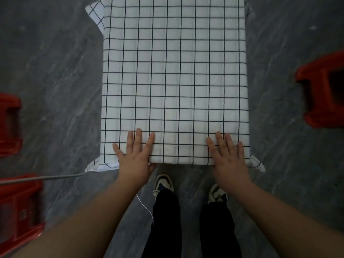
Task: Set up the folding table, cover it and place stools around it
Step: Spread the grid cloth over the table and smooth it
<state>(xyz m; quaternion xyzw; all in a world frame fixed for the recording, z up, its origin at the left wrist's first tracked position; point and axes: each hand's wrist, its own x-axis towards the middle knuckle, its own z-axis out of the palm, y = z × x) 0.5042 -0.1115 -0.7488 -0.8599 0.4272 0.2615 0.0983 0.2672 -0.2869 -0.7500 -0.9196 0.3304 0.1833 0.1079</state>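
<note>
The checked cloth (175,81) lies over the whole folding surface, its corners hanging, and the left hand (135,152) and right hand (228,155) press flat, fingers straight, on its near edge. Covering looks nearly done, only smoothing left. Next, seemingly, the red stools (322,90) on the floor (55,71) need grasping and drawing in.

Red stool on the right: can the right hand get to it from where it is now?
Probably yes. The right hand lies flat on the checked cloth holding nothing, and only bare floor shows between the table's edge and the red stool; a sideways lean may be needed.
</note>
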